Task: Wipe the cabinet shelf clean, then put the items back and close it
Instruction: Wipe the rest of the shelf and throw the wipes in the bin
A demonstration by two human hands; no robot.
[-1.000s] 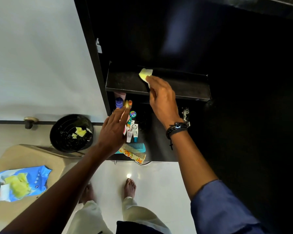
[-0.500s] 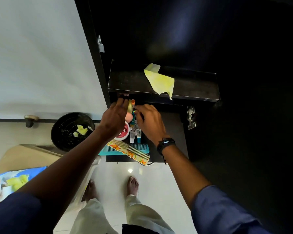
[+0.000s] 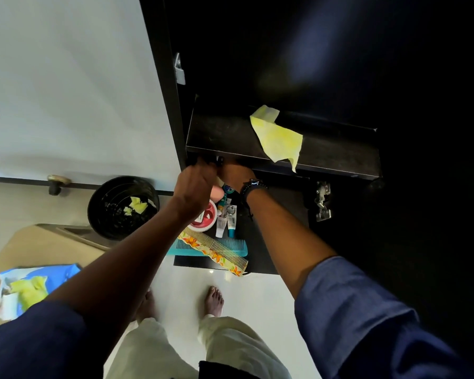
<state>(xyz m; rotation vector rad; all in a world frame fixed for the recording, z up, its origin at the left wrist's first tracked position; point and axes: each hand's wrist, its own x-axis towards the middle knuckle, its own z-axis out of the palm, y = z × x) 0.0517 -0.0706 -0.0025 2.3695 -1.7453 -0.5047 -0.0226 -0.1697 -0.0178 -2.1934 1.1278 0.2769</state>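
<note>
A yellow wipe (image 3: 277, 138) lies loose on the black upper shelf (image 3: 222, 135), one corner hanging over the front edge. On the lower shelf (image 3: 260, 242) beneath sit a red-and-white round tin (image 3: 206, 221), small tubes (image 3: 227, 224), a teal comb (image 3: 234, 248) and a floral comb (image 3: 216, 254). My left hand (image 3: 195, 184) and my right hand (image 3: 234, 173) reach side by side under the upper shelf, at the back left of the lower one. Their fingertips are lost in the shadow there, among small bottles (image 3: 225, 191), so what they hold is hidden.
A black bin (image 3: 99, 212) with yellow scraps stands on the floor left of the cabinet. A blue wipes pack (image 3: 63, 272) lies on a beige surface (image 3: 44, 247) at lower left. A metal hinge (image 3: 322, 201) sits at the cabinet's right side. My bare feet are below.
My right hand let go of the yellow wipe, left it on the upper shelf, and dropped to the lower shelf. Both hands have pushed further back under the upper shelf.
</note>
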